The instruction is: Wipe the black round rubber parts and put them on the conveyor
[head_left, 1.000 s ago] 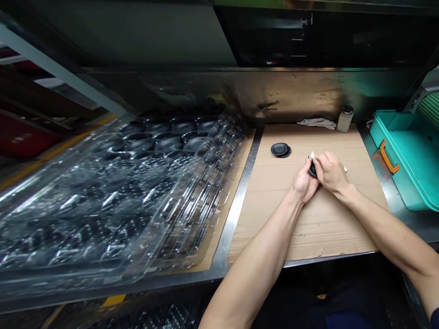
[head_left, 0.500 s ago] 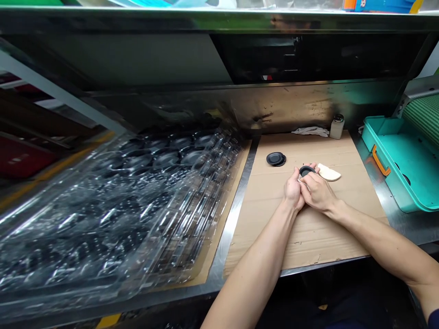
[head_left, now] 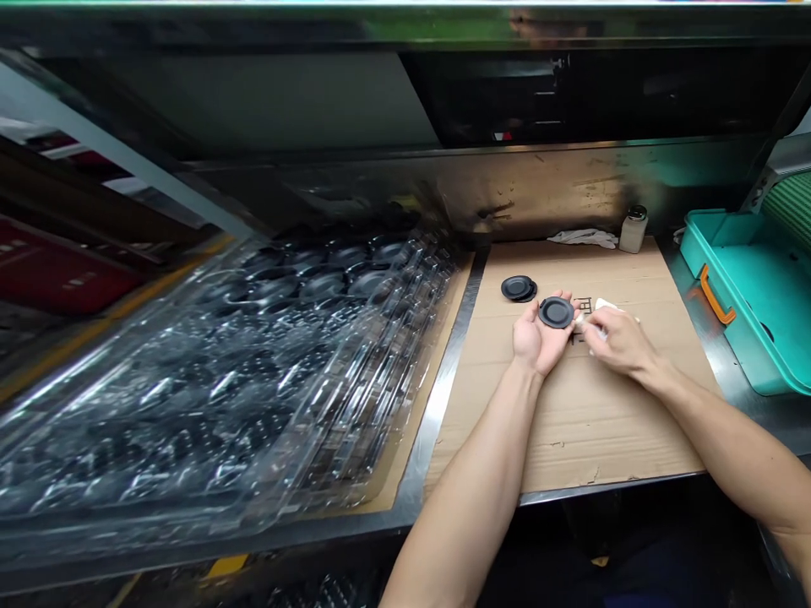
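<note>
Worktop [head_left: 439, 397]: metal, stretching across in front of me.
Trays [head_left: 209, 380]: clear plastic, stacked at my left.
Cardboard [head_left: 608, 426]: flat on the worktop, right of the trays.
Bin [head_left: 744, 342]: teal, orange handle, right of the cardboard.
My left hand [head_left: 537, 344]: palm up, fingers opened out under the black disc [head_left: 557, 312].
My right hand [head_left: 624, 342]: fingers pinching a white wad [head_left: 579, 322] close by the disc's right edge.
Cloth [head_left: 583, 238]: white, crumpled along the cardboard's far edge.
Pad [head_left: 606, 305]: white, partly hidden by my right hand.
Bottle [head_left: 634, 232]: upright, dark-capped, right of the cloth.
Disc pair [head_left: 517, 288]: black, overlapping on the cardboard.
Wad: too small to make out further.
</note>
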A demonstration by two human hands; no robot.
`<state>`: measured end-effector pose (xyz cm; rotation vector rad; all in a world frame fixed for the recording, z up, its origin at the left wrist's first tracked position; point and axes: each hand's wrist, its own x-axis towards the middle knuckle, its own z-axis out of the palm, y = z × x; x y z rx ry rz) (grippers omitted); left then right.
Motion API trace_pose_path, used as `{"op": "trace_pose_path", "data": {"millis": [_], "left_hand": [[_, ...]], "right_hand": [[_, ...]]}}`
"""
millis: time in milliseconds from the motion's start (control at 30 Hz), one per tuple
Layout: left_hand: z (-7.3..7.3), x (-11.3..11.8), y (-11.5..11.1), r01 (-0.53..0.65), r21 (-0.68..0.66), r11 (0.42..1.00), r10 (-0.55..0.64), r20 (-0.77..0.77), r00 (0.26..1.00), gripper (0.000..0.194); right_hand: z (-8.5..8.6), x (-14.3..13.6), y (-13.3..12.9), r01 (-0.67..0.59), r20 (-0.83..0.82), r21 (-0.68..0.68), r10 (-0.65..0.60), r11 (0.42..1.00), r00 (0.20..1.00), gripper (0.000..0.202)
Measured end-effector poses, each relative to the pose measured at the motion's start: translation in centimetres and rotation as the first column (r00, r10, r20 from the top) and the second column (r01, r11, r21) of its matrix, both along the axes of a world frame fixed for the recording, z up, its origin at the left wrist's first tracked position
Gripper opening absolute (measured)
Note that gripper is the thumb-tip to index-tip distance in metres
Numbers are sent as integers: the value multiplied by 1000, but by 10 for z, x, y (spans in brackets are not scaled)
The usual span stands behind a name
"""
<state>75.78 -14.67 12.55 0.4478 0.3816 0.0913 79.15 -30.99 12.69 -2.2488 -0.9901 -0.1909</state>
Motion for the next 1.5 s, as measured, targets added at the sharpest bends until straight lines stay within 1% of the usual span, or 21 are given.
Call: {"op": "trace_pose_path", "data": {"millis": [67,133,167,200,267,367,467,567,633,667,767,833,900,967,1033,1100,1200,1367,1433,1467,1500], "left_hand": [[1,0,6,4,-36,999,-4,-4,1000,40],[2,0,10,21,-64,998,-22,-3,1000,38],[3,-1,10,31,-75,997,-30,3,1000,38],[5,-1,10,43,-85,995,-43,10,999,39],[8,-3,10,74,-107,991,-73,18,997,46],[14,-5,8,128,-128,984,-132,-21,991,66],[17,-7,7,172,-125,977,-181,-66,981,79],[19,-8,6,180,-110,978,-188,-69,980,80],[20,-9,5,175,-96,980,-181,-66,981,79],[20,-9,5,173,-86,981,-179,-65,982,78],[19,-8,5,184,-33,982,-186,-76,980,77],[16,-8,4,218,56,974,-212,-102,972,78],[11,-8,1,272,185,944,-248,-139,959,80],[7,-8,-4,322,314,893,-284,-162,945,81],[4,-10,-10,357,417,836,-320,-158,934,80],[2,-11,-17,365,497,787,-342,-141,929,77],[-1,-14,-23,351,592,726,-351,-121,929,74],[-3,-16,-25,314,705,636,-341,-107,934,76],[-2,-16,-24,307,714,629,-330,-112,937,75],[-1,-15,-23,306,700,646,-324,-111,939,74],[0,-15,-22,301,672,677,-315,-105,943,73]], "right_hand": [[8,11,-14,197,8,-86,-197,977,980,27],[13,21,-24,377,111,-194,-362,905,926,35],[14,23,-28,438,185,-231,-403,869,896,37],[14,24,-29,469,250,-258,-411,844,877,38],[11,23,-28,444,301,-321,-355,837,885,38],[3,17,-21,328,241,-438,-243,837,940,39],[-1,16,-17,292,211,-469,-215,833,954,39],[1,17,-18,305,197,-448,-240,840,951,46],[6,19,-20,333,178,-443,-283,832,943,55],[8,20,-22,339,164,-453,-297,824,941,55],[16,25,-28,289,127,-504,-260,814,957,34],[21,28,-32,246,142,-483,-202,840,969,32],[24,28,-33,201,162,-381,-149,903,975,35],[25,24,-29,110,149,-251,-74,962,986,37],[24,18,-23,-5,126,-179,28,984,992,38],[22,12,-16,-63,135,-178,87,982,987,36],[20,7,-11,-20,187,-231,64,973,980,33],[21,6,-11,55,241,-310,22,949,970,30],[23,5,-11,72,239,-331,10,941,971,28],[23,5,-12,81,234,-329,-2,941,972,28],[24,6,-13,97,229,-317,-22,943,973,29]]}}
